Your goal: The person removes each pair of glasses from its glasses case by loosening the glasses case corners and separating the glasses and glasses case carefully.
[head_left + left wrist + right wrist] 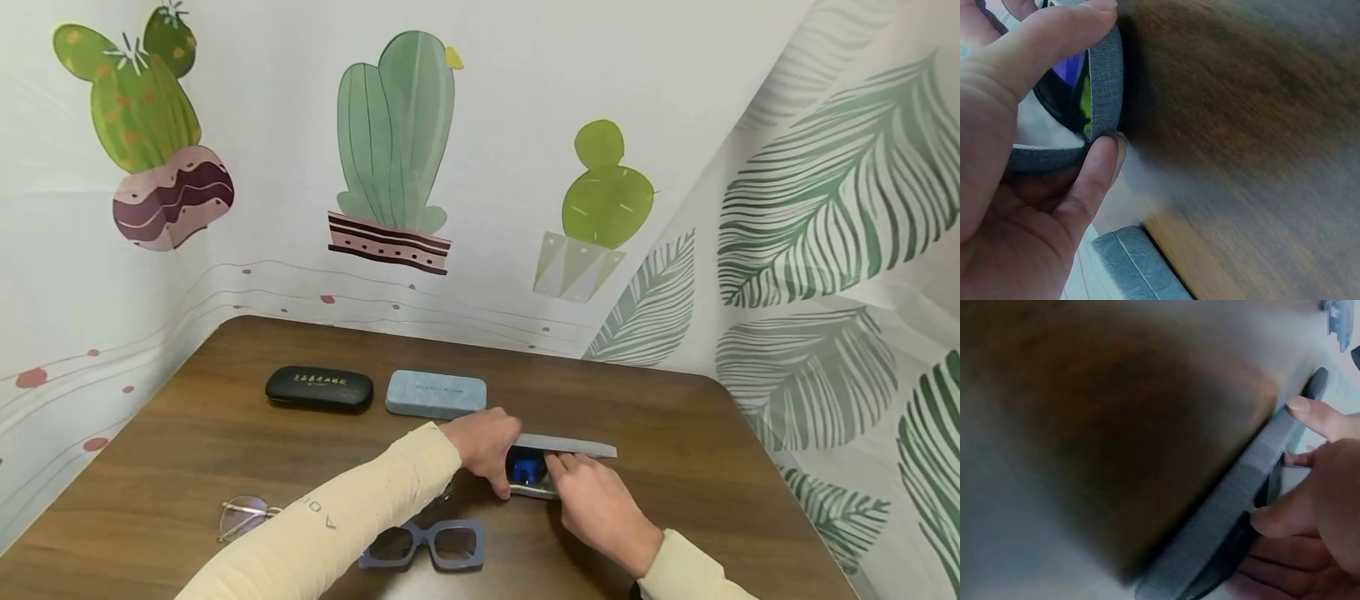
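Observation:
A grey fabric-covered glasses case (567, 446) lies with its lid raised on the wooden table. Inside it are dark sunglasses with blue-reflecting lenses (526, 472), partly covered by the hands. My left hand (483, 443) grips the case's left end; in the left wrist view its thumb lies over the front wall (1107, 87) and a fingertip is at the hinge corner. With its fingers reaching into the right part of the case, my right hand (600, 504) holds the front wall; the right wrist view has its thumb (1300, 404) on that wall.
Behind the hands lie a black glasses case (319, 389) and a light blue case (437, 394). Blue-framed sunglasses (454, 545) sit nearer, partly under the left sleeve. Thin wire-framed glasses (243, 515) are to their left. A printed cloth (495, 167) hangs behind the table.

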Available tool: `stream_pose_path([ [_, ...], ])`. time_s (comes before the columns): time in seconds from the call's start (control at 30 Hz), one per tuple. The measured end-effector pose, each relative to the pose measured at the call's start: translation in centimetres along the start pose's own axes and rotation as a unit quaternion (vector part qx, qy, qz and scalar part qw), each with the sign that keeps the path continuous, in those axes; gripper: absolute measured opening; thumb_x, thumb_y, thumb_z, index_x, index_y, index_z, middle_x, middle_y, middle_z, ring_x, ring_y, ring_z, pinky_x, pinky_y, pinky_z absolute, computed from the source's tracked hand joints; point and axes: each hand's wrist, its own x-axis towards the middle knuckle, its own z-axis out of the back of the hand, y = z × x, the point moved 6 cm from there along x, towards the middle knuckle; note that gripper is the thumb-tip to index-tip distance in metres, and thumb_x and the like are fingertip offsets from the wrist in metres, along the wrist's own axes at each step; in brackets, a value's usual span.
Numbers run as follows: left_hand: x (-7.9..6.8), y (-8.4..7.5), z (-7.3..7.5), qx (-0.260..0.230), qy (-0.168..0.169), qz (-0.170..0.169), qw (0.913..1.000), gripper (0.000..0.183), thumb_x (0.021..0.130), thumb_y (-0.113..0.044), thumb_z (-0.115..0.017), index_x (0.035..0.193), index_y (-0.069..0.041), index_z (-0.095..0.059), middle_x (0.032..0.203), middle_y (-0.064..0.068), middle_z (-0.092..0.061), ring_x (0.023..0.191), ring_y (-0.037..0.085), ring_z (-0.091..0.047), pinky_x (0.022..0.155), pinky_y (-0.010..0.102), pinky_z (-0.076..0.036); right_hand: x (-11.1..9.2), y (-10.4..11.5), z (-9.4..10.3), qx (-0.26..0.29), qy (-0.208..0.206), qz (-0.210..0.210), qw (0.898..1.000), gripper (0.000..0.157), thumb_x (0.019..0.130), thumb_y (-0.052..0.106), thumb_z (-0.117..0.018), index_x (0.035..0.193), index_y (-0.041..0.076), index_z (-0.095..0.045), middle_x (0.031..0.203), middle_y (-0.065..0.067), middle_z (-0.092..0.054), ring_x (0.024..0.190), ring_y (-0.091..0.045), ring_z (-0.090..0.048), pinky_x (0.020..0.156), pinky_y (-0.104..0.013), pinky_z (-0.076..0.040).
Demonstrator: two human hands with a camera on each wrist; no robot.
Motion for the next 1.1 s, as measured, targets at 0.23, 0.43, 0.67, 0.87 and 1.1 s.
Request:
stream_pose_path([
  [0.23, 0.0, 0.1, 0.0, -0.002, 0.001, -0.001, 1.0000, 0.053, 0.060, -0.048, -0.100, 0.087, -0.015, -0.069, 0.076, -0.007, -0.066, 0.064, 0.006, -0.055, 0.061, 0.021, -0.048, 0.6, -0.5, -0.1, 0.003, -0.041, -0.051, 0.998, 0.015, 0.070, 0.002, -0.074, 0.078, 0.012, -0.066, 0.068, 0.002, -0.065, 0.059, -0.015, -0.062, 0.047, -0.032, -0.048],
  [0.43, 0.0, 0.2, 0.0, -0.005, -0.001, 0.000, 1.0000, 0.051, 0.060, -0.047, -0.100, 0.084, -0.015, -0.069, 0.074, -0.007, -0.067, 0.063, 0.006, -0.053, 0.060, 0.021, -0.047, 1.0, -0.7, 0.1, 0.022, -0.047, -0.084, 0.995, 0.022, 0.070, 0.001, -0.072, 0.066, 0.014, -0.056, 0.057, 0.005, -0.055, 0.048, -0.011, -0.053, 0.043, -0.031, -0.042],
  [0.67, -0.1, 0.1, 0.1, -0.009, -0.002, 0.000, 1.0000, 0.048, 0.059, -0.045, -0.101, 0.079, -0.016, -0.068, 0.072, -0.008, -0.065, 0.062, 0.006, -0.052, 0.060, 0.020, -0.048, 0.6, -0.5, 0.9, 0.021, -0.096, -0.061, 0.993, 0.029, 0.070, -0.001, -0.071, 0.062, 0.016, -0.049, 0.054, 0.008, -0.050, 0.047, -0.009, -0.051, 0.042, -0.027, -0.038],
  [0.87, -0.3, 0.1, 0.3, -0.015, 0.009, 0.002, 0.9998, 0.046, 0.061, -0.044, -0.100, 0.079, -0.017, -0.067, 0.072, -0.009, -0.064, 0.062, 0.006, -0.053, 0.059, 0.021, -0.047, 0.2, -0.4, 1.8, 0.016, -0.134, -0.045, 0.990, 0.031, 0.069, -0.002, -0.071, 0.061, 0.017, -0.047, 0.054, 0.010, -0.045, 0.048, -0.007, -0.049, 0.042, -0.025, -0.037],
  [1.1, -0.3, 0.2, 0.4, -0.017, 0.009, 0.002, 0.9998, 0.047, 0.061, -0.044, -0.100, 0.080, -0.017, -0.067, 0.072, -0.009, -0.063, 0.063, 0.006, -0.052, 0.059, 0.020, -0.047, 0.3, -0.7, 3.0, 0.046, -0.138, -0.060, 0.988, 0.034, 0.067, -0.003, -0.076, 0.061, 0.020, -0.051, 0.054, 0.014, -0.046, 0.050, 0.001, -0.044, 0.045, -0.023, -0.039],
])
